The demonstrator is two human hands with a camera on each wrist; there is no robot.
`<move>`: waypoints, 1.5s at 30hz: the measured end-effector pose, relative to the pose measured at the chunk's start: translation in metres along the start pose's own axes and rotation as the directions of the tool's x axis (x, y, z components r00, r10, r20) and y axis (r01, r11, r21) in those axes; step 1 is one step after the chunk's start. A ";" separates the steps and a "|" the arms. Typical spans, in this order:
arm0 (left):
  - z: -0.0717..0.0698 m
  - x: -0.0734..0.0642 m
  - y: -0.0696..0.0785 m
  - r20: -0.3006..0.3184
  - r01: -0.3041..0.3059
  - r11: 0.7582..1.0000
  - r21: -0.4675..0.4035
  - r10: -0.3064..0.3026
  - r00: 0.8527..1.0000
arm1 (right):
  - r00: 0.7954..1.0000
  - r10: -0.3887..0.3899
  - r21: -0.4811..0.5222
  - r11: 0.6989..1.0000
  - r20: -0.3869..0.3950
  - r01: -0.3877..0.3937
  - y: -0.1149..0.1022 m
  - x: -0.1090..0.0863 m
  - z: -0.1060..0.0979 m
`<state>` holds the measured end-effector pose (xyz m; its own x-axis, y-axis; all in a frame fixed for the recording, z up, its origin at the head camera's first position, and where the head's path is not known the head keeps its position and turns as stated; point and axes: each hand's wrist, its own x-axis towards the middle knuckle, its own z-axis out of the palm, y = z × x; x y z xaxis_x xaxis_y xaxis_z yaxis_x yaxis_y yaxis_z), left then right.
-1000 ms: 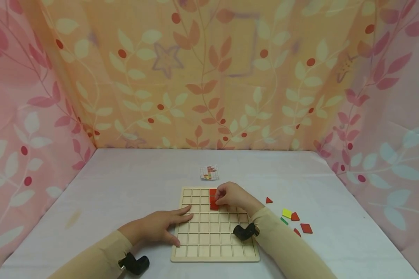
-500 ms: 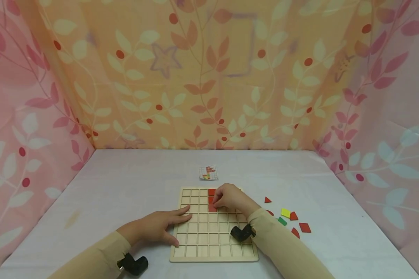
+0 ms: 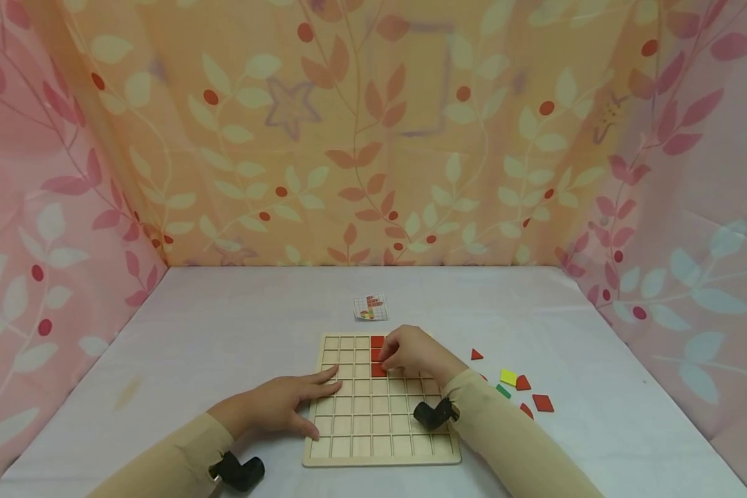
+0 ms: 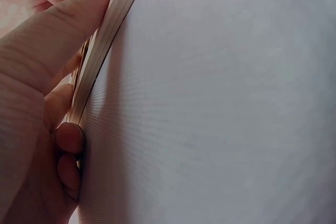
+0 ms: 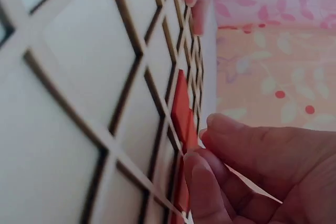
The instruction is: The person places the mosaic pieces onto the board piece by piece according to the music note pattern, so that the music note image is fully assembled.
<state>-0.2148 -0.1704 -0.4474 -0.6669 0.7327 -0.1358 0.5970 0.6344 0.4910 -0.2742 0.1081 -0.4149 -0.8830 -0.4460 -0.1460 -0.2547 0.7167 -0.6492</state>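
Note:
A pale wooden grid board lies on the table in front of me. Three red square tiles form a column in its upper middle cells, partly covered by my right hand. The thumb and index finger of that hand pinch at the lower red square tile; the right wrist view shows red right at their tips. My left hand rests on the board's left side, fingers spread and the thumb near the edge. Seen from the left wrist, the thumb lies along the board's edge.
Right of the board lie loose pieces: a red triangle, a yellow one, a green one and several other red ones. Behind the board is a small card with a printed coloured grid pattern. Patterned cloth surrounds the table.
The lowest red square tile, slightly askew a second ago, now lies square in its cell. My right forearm has shifted slightly, showing more of the green piece. The left hand stays put.

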 end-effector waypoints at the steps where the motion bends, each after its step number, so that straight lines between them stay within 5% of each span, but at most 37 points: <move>1: 0.000 0.000 0.000 0.000 -0.001 1.000 -0.001 0.001 1.000 | 1.000 -0.016 0.003 1.000 -0.002 0.016 0.001 -0.002 -0.003; 6: -0.001 0.000 0.001 0.002 0.002 1.000 -0.001 -0.002 1.000 | 0.999 -0.034 0.015 0.999 -0.025 0.035 0.010 -0.015 -0.022; 23: -0.001 -0.001 0.001 -0.002 0.008 1.000 0.005 -0.008 1.000 | 0.985 0.166 0.035 0.986 -0.045 -0.164 0.060 -0.066 -0.066; 33: 0.000 -0.001 0.000 -0.009 -0.003 1.000 0.012 0.003 1.000 | 0.990 0.090 0.065 0.993 0.108 -0.098 0.077 -0.089 -0.058; 45: -0.001 -0.001 0.002 -0.005 0.008 1.000 -0.007 -0.008 1.000 | 0.987 0.074 -0.033 0.997 0.143 -0.070 0.076 -0.091 -0.049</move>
<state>-0.2133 -0.1700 -0.4456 -0.6734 0.7267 -0.1355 0.5890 0.6382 0.4958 -0.2322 0.2295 -0.4149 -0.8343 -0.4634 -0.2988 -0.2048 0.7636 -0.6123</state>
